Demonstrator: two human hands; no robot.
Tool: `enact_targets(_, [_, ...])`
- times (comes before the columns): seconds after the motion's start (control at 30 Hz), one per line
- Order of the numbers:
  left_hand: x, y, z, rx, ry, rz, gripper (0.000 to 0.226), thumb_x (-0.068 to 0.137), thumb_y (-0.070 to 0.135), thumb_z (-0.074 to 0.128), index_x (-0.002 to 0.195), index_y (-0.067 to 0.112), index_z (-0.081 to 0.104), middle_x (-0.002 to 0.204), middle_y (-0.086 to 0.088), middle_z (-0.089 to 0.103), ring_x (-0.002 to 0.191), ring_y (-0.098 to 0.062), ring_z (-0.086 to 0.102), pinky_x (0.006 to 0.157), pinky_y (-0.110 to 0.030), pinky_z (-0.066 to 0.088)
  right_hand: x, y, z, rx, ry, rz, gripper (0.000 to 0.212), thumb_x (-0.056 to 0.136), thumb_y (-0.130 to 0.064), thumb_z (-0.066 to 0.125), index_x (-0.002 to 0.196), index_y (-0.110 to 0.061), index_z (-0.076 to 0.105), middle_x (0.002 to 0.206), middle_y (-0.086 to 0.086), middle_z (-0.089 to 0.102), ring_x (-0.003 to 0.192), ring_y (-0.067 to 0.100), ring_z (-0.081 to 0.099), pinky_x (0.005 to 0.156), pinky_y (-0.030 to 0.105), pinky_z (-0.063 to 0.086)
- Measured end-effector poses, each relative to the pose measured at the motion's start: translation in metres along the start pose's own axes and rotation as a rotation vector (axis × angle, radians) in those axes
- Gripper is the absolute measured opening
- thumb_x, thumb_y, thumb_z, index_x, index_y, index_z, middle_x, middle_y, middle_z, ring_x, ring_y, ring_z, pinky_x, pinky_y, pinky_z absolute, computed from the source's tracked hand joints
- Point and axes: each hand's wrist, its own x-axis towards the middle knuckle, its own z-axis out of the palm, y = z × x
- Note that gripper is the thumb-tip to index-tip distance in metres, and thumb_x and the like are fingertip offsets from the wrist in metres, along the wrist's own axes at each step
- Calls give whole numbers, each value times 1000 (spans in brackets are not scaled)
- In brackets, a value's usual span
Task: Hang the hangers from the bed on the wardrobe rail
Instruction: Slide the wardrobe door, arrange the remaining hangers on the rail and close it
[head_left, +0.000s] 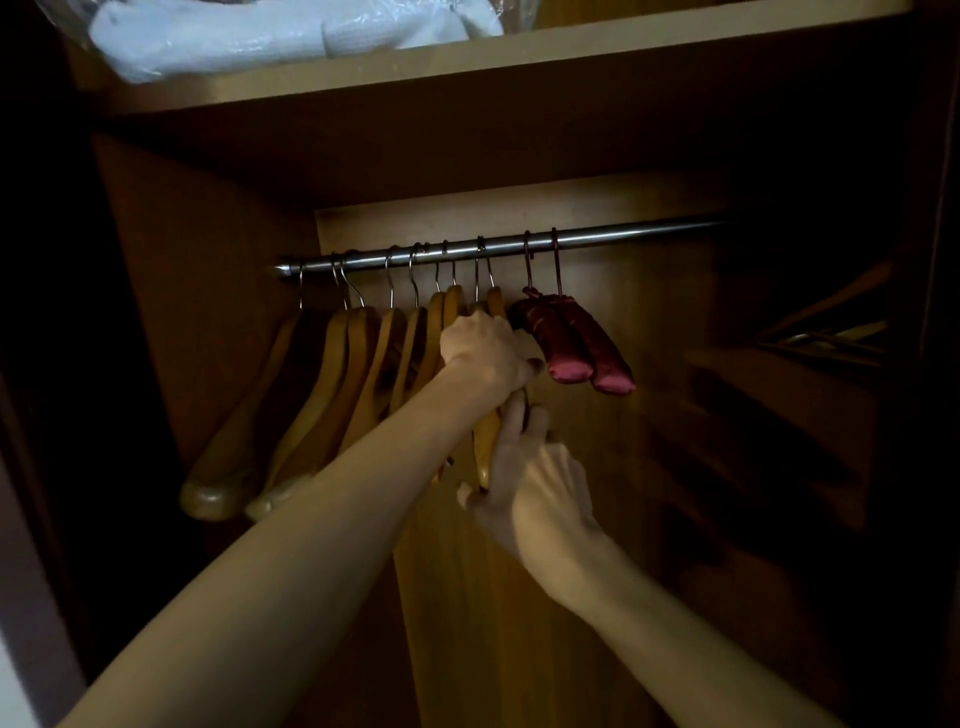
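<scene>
Mostly pale wooden hangers (322, 384), steel hooks, two padded maroon hangers (571, 343)

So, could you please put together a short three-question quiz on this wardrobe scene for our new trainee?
1. True or false: the two padded pink hangers hang to the right of the wooden hangers on the rail.
2. Which hand is higher on the wooden hangers being handled? A) left hand B) right hand
3. Fill in: on the shelf above the rail lies white bedding wrapped in clear ____.

Key: 1 true; 2 A; 3 plastic (white bundle).
</scene>
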Motion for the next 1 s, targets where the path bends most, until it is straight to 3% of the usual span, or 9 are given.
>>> enact_targets(0.13, [7, 3, 5, -72, -87, -48, 62, 90, 58, 60, 131, 11, 59, 133, -7, 58, 119, -26, 60, 91, -36, 51, -1, 3, 7, 33, 116, 3, 93, 88, -37, 73, 153, -18, 9, 142, 10, 40, 109, 26, 67, 85, 32, 56])
enact_targets(0.27, [10, 3, 13, -314, -169, -154, 65, 87, 53, 64, 134, 9, 58, 129, -7, 61, 113, -27, 63, 90, -38, 57, 0, 11, 12, 27, 190, -12, 88, 87, -34, 75, 149, -18, 15, 141, 10, 47, 102, 25, 71, 81, 29, 57])
enact_targets(0.33, [10, 5, 16, -548, -256, -252, 87, 84, 53, 66, 152, 6, 36, 143, -14, 52, 121, -33, 59, 91, -46, 58, 2, 16, 13, 19, 208, -20, 92, 86, -37, 76, 153, -17, 15, 142, 11, 49, 104, 26, 71, 83, 31, 57])
enact_targets(0.4, [11, 7, 20, -713, -346, -295, 109, 84, 57, 65, 161, 12, 1, 163, -14, 25, 138, -39, 43, 99, -55, 52, 4, 20, 13, 13, 213, -32, 96, 87, -39, 75, 157, -16, 13, 142, 12, 51, 104, 25, 71, 83, 30, 59])
enact_targets(0.47, [12, 8, 19, -817, -368, -306, 108, 90, 59, 58, 160, 13, -11, 165, -15, 18, 144, -40, 34, 107, -55, 45, 8, 20, 11, -6, 214, -38, 96, 89, -40, 73, 159, -16, 12, 145, 15, 51, 103, 25, 73, 81, 29, 61])
enact_targets(0.63, [22, -1, -9, -895, -405, -218, 63, 101, 40, 52, 152, 8, 32, 147, -14, 44, 126, -33, 51, 96, -43, 52, 26, 9, -13, -73, 296, -61, 86, 87, -31, 78, 155, -13, 29, 137, 16, 59, 95, 20, 75, 70, 24, 60])
enact_targets(0.77, [28, -6, -25, -911, -458, -238, 59, 96, 39, 59, 145, 13, 40, 117, -13, 48, 93, -28, 52, 76, -38, 51, 42, 3, -43, -20, 243, -70, 72, 84, -23, 80, 144, -5, 44, 119, 10, 69, 97, 23, 73, 70, 25, 56])
enact_targets(0.93, [9, 5, 0, -907, -574, -284, 64, 96, 38, 63, 150, 12, 39, 139, -17, 47, 127, -37, 49, 98, -46, 50, 27, 17, -45, 53, 84, -32, 47, 83, -19, 80, 124, -9, 58, 107, 6, 71, 98, 24, 72, 70, 25, 53])
enact_targets(1.0, [-7, 13, 24, -922, -599, -284, 54, 96, 35, 63, 142, 11, 47, 124, -14, 54, 110, -34, 56, 92, -44, 50, 7, 29, -31, 45, 22, -5, 54, 85, -21, 79, 132, -11, 54, 116, 7, 69, 105, 23, 70, 81, 30, 58])
